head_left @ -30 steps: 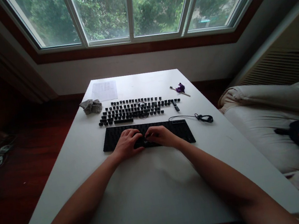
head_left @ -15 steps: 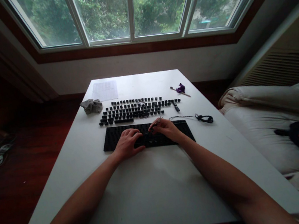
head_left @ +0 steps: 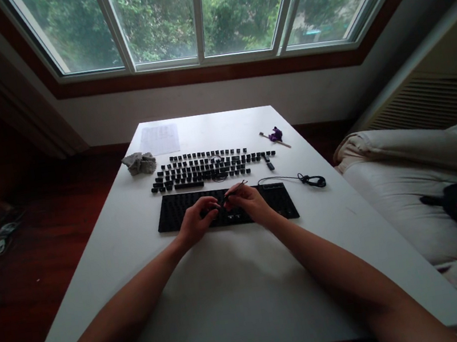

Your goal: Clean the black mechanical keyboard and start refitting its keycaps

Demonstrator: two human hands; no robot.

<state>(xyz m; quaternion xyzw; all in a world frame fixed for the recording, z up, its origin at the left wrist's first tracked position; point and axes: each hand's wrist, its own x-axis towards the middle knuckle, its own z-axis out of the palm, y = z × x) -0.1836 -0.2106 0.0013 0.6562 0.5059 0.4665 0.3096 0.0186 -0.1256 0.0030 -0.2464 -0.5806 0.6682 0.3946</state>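
Observation:
A black keyboard [head_left: 170, 215] lies across the white table, with many of its keycaps off. My right hand [head_left: 248, 199] is above its middle, closed around a thin dark tool [head_left: 239, 185] whose end sticks out past the fingers; its exact kind is too small to tell. Close by on the left, my left hand [head_left: 197, 219] has thumb and fingers curled together at the tool's other end. Whatever they pinch is small and dark, and I cannot make it out. Just beyond the keyboard, loose black keycaps [head_left: 211, 168] stand in several rows.
A grey cloth [head_left: 139, 163] and a printed sheet [head_left: 159, 139] lie at the far left of the table [head_left: 216, 311]. At the far right are a brush [head_left: 282, 144] and a purple cloth [head_left: 276, 134]. The keyboard's coiled cable [head_left: 312, 181] rests at right.
My left hand has gone from spread over the keyboard to curled, its thumb drawn up to the fingers. My right hand has shifted slightly left, bringing the tool to the left fingertips.

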